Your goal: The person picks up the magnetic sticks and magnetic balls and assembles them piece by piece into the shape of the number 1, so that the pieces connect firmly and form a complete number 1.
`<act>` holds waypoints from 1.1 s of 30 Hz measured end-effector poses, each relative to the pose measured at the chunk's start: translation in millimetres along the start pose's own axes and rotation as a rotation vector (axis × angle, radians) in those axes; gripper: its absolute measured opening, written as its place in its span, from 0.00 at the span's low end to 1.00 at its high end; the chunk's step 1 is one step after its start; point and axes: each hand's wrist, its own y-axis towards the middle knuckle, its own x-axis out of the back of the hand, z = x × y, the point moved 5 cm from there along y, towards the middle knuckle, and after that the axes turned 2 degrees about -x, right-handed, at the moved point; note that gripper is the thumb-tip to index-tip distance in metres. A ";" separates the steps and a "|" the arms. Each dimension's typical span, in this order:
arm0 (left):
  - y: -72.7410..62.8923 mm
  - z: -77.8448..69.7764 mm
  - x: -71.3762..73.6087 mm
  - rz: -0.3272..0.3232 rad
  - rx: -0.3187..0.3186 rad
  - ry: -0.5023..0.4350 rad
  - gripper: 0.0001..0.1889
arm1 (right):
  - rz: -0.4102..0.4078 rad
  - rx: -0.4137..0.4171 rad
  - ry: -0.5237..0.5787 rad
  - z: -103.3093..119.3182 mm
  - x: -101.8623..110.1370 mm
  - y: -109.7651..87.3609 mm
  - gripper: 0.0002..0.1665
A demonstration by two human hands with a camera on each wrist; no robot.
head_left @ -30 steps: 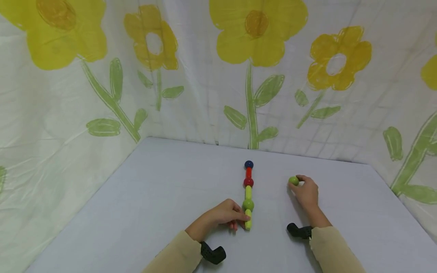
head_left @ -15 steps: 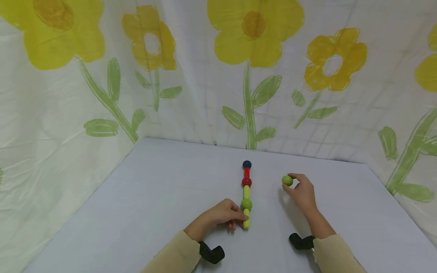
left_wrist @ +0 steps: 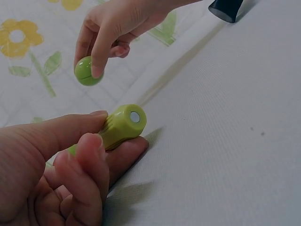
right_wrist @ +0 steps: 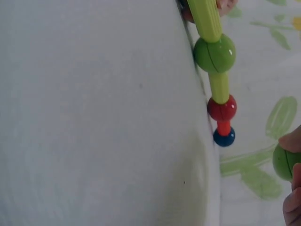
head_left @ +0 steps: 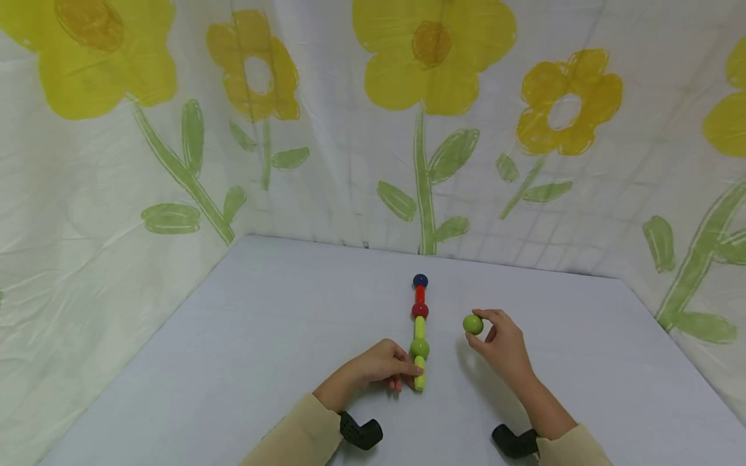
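Note:
A chain of rods and balls lies on the table, running away from me: a blue ball [head_left: 420, 280], a red rod, a red ball [head_left: 419, 310], a yellow-green rod, a green ball [head_left: 419, 348] and a near yellow-green rod [head_left: 420, 382]. My left hand [head_left: 381, 362] pinches that near rod between thumb and fingers. A round silvery disc shows in the rod's end in the left wrist view. To the right of the chain, my right hand [head_left: 504, 340] holds a loose green ball [head_left: 473, 324] between thumb and fingertips, above the table and apart from the chain.
The white table [head_left: 291, 304] reaches back to a white cloth [head_left: 338, 194] printed with yellow flowers. A black curved device [head_left: 361, 432] sits at the left wrist, a similar one [head_left: 515, 441] at the right.
My right hand has carried the green ball leftward and somewhat nearer to me, toward the chain. The left hand keeps its pinch on the near rod. The view shifts slightly.

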 end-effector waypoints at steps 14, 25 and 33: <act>-0.4 -0.9 1.0 0.019 0.007 0.021 0.09 | 0.181 0.009 0.102 23.8 -15.6 -31.6 0.22; 2.7 3.9 -0.1 -0.015 0.012 0.001 0.09 | 0.253 0.131 0.116 35.4 -25.4 -51.0 0.21; 4.6 4.3 0.3 -0.004 -0.006 -0.012 0.10 | 0.354 0.159 0.153 50.1 -29.9 -60.6 0.23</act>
